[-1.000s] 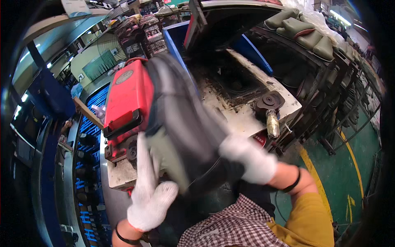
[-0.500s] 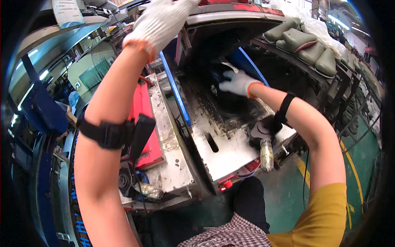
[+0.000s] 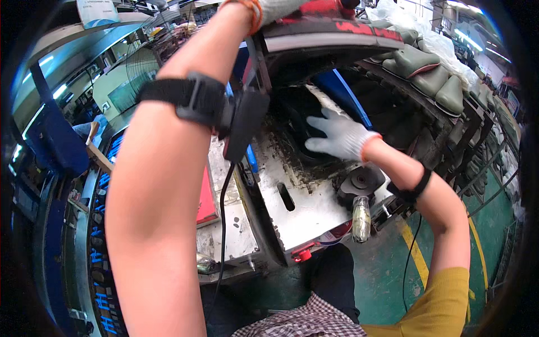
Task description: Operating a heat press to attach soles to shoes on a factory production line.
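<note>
While a wrapped handle (image 3: 361, 222) sits at the near right of the white counter (image 3: 306, 222), a blackened recess (image 3: 306, 175) farther in holds a dark piece (image 3: 296, 121), its outline unclear. Just right of that piece, over the recess, the right grip (image 3: 339, 136) is spread wide, clasping nothing visible; contact cannot be told. Beyond, the left grip (image 3: 275, 8), partly out of view, is at the raised lid (image 3: 337, 42); I cannot tell how closed. Far right, a rack (image 3: 401, 87) bears olive boots (image 3: 429, 82).

The raised lid (image 3: 331, 40) (overhanging) leaves front access.
</note>
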### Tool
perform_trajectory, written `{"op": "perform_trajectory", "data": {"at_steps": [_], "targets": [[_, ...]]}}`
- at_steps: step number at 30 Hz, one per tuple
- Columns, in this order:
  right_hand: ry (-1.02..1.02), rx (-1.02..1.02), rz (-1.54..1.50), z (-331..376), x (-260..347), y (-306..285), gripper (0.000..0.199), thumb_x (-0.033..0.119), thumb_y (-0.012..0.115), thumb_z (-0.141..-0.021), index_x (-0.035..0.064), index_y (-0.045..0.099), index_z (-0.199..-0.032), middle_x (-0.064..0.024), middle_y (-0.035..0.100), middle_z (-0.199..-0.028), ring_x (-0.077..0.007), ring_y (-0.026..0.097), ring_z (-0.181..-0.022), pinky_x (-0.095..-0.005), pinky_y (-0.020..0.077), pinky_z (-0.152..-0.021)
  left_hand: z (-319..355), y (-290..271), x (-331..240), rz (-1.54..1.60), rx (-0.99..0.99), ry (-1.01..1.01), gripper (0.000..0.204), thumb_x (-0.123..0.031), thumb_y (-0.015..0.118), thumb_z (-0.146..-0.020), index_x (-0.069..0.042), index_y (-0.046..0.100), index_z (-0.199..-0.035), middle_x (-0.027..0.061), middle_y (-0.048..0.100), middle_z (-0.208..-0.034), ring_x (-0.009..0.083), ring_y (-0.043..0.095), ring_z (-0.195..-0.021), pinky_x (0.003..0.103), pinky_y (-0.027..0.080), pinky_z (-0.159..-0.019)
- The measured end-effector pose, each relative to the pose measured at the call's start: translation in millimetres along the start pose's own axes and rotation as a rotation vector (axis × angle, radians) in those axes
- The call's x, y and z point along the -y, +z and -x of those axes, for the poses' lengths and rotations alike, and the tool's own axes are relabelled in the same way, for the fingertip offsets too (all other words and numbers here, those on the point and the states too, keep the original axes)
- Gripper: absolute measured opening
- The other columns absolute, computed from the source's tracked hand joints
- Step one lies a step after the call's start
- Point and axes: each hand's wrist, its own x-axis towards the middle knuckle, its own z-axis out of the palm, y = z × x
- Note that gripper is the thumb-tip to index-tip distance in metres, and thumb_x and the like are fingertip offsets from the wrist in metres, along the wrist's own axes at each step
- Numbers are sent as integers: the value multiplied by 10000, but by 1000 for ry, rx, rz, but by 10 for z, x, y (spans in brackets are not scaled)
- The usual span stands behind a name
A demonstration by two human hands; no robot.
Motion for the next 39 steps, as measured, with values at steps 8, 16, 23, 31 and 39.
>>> {"op": "perform_trajectory", "data": {"at_steps": [8,16,23,31,39], "targets": [[-293,-345,-161,1707,487,252,356,221,725,-895,67,719,-1216,-131,693,-1217,-394,592,-1266,-572,445,-1125,1016,975,25,-189,-307,234,383,-402,701,-939,-76,733,-1138,201,733,-1104,398,695,-1083,500,532,-978],[-289,-614,-138,1985,632,714,388,38,785,-775,123,723,-1150,-124,706,-1198,-420,623,-1271,-573,464,-1141,1931,1837,360,-366,-325,350,419,-296,781,-854,-123,599,-1191,106,642,-1199,348,553,-1262,507,409,-1058],[-419,-845,-136,2054,-33,833,427,-109,663,-740,84,695,-1119,-159,716,-1122,-393,714,-1096,-461,570,-997,2167,2052,476,-380,-257,291,489,-313,786,-858,-132,590,-1268,111,626,-1297,365,512,-1364,553,357,-1159],[63,-956,77,1295,-322,294,317,6,647,-906,54,717,-1211,-140,707,-1196,-321,658,-1182,-400,514,-1043,2184,2040,505,-307,-273,306,512,-282,797,-853,-102,587,-1284,137,616,-1323,415,496,-1399,581,346,-1202],[-74,-810,9,875,142,289,245,310,692,-951,101,738,-1070,-124,706,-1108,-346,645,-1120,-520,386,-1157,2637,756,142,-157,182,200,461,-320,720,-925,-21,675,-1273,194,699,-1232,365,688,-1102,452,538,-1007]]}}
